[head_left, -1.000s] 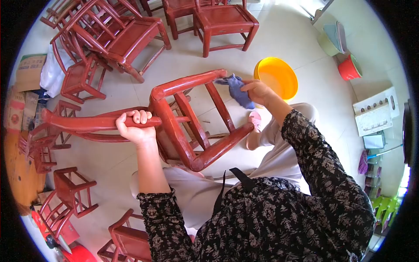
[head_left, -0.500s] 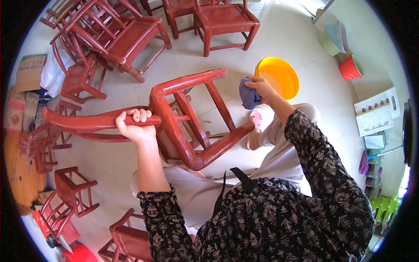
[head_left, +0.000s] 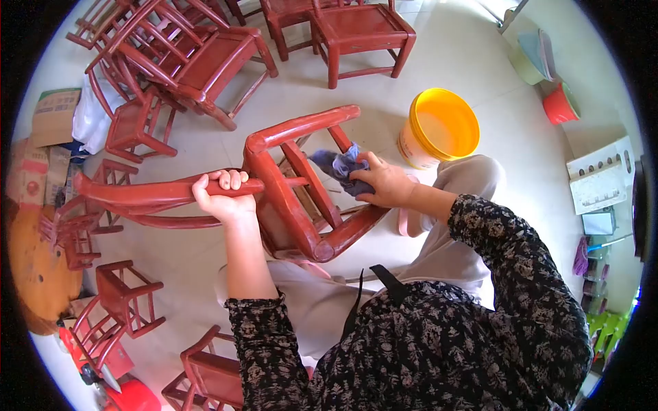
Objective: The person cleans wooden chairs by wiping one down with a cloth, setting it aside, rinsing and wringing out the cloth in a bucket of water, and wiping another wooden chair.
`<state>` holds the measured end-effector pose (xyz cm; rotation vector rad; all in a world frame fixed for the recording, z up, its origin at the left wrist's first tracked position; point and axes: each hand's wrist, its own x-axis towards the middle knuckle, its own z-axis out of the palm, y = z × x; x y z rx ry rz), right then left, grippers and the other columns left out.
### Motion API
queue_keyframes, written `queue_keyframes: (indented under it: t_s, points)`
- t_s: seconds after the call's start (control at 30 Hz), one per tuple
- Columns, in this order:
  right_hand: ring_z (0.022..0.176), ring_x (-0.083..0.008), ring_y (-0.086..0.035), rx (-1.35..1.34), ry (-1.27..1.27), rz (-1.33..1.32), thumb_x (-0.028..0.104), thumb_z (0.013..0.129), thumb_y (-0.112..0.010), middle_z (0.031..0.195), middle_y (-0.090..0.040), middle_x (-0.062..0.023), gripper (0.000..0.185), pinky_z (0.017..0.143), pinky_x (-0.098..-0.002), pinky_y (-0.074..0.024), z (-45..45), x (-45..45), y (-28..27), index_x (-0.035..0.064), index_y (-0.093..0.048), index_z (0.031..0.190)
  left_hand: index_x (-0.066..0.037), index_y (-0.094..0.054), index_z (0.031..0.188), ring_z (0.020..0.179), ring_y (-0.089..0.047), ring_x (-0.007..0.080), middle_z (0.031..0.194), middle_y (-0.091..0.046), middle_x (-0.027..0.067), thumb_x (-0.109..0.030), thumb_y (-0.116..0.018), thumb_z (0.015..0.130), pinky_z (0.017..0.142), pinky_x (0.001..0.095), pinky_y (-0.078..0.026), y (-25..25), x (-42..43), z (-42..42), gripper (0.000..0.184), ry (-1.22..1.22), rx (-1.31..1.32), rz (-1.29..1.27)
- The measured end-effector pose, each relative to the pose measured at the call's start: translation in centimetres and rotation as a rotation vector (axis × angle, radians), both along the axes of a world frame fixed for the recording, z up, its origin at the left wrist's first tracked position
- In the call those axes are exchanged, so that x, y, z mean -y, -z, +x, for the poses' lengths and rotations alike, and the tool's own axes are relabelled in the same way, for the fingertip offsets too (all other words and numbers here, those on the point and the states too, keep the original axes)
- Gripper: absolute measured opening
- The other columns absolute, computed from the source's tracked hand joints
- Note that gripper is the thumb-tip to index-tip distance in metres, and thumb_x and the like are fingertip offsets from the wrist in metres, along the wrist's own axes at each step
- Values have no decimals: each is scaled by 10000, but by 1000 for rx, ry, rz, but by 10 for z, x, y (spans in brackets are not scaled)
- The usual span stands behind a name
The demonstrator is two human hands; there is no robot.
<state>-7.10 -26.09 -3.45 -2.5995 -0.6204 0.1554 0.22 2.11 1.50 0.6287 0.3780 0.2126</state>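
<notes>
A red wooden chair [head_left: 288,198] is tipped on its side in front of me, its legs and rungs facing right. My left hand [head_left: 226,195] is wrapped round a red bar of its frame. My right hand [head_left: 384,179] grips a crumpled grey-blue cloth [head_left: 339,166], which lies against a rung between the chair's legs. Part of that rung is hidden behind the cloth and fingers. A yellow bucket [head_left: 415,140] stands on the floor beyond my right hand, near my knee.
Several red chairs are stacked at the upper left [head_left: 205,68], and another chair [head_left: 363,31] stands at the back. Small red chairs [head_left: 127,298] line the left side. Cardboard boxes [head_left: 55,116] lean at the far left. A red pot [head_left: 561,103] and a white rack [head_left: 600,178] are along the right wall.
My right hand has moved left and down from beside the bucket, bringing the cloth onto the chair's rung. My left hand keeps its hold on the bar.
</notes>
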Motion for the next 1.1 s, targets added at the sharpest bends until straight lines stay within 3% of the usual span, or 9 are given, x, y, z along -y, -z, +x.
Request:
queue_keyframes:
  t_s: [0.23,0.43,0.63,0.73,0.77,0.87,0.93,1.03,1.1]
  points:
    - [922,-374,-571,-310,430,-1,331,695,-685,1049,-544,-205,661,754,-447,-473,18,-2,36,83,-341,1201,-111,-442,581,438,-329,126,486,-348,-14,-276,-509,660,500,284,-289,0,0,-3,196,92,56,-18]
    - [901,-399,-564,-37,656,84,355,791,-592,1045,-513,-220,543,741,-454,-467,74,-31,32,57,-354,1177,-111,-474,577,434,-328,117,485,-352,-21,-266,-516,688,507,282,-307,-2,1,-3,196,171,118,-1]
    - [844,-427,-539,185,910,513,303,829,-555,1030,-489,-230,392,750,-435,-441,69,-32,23,-6,-454,1048,-118,-460,601,433,-314,110,494,-335,-26,-262,-528,680,508,278,-299,1,-1,2,178,47,19,-1]
    - [801,-341,-567,-295,849,1096,237,830,-534,783,-572,-194,278,722,-389,-452,67,-40,15,-35,-535,890,-122,-459,599,432,-313,110,492,-337,-26,-269,-524,682,515,284,-297,2,0,1,181,59,18,1]
    - [801,-294,-577,-305,763,916,173,831,-513,800,-583,-161,217,709,-380,-459,65,-39,36,-32,-546,891,-124,-459,599,432,-315,110,489,-339,-26,-271,-521,683,517,286,-296,1,2,1,181,59,13,2]
    - [839,-276,-578,-771,870,1274,104,835,-479,885,-579,-151,164,740,-382,-461,68,-56,-7,-20,-553,912,-121,-474,598,432,-323,110,483,-344,-25,-269,-517,692,517,288,-294,-3,4,-2,180,105,38,15]
    - [856,-277,-572,-881,1001,1875,42,830,-444,927,-571,-141,153,777,-388,-458,83,-59,5,-4,-547,933,-119,-483,596,432,-327,111,481,-348,-25,-267,-515,695,516,287,-293,-5,4,-4,181,166,73,1]
    - [879,-285,-566,-914,983,1946,20,819,-437,936,-571,-136,168,815,-398,-448,92,-56,0,8,-534,956,-120,-496,593,433,-333,114,481,-360,-22,-271,-510,693,504,282,-284,-6,11,-3,182,237,135,0]
    - [860,-228,-567,-889,1017,1784,9,799,-469,962,-581,-98,250,833,-313,-440,83,-56,-12,-20,-530,1040,-123,-500,590,433,-336,118,483,-367,-19,-277,-506,689,493,277,-276,-7,16,-1,183,250,157,16]
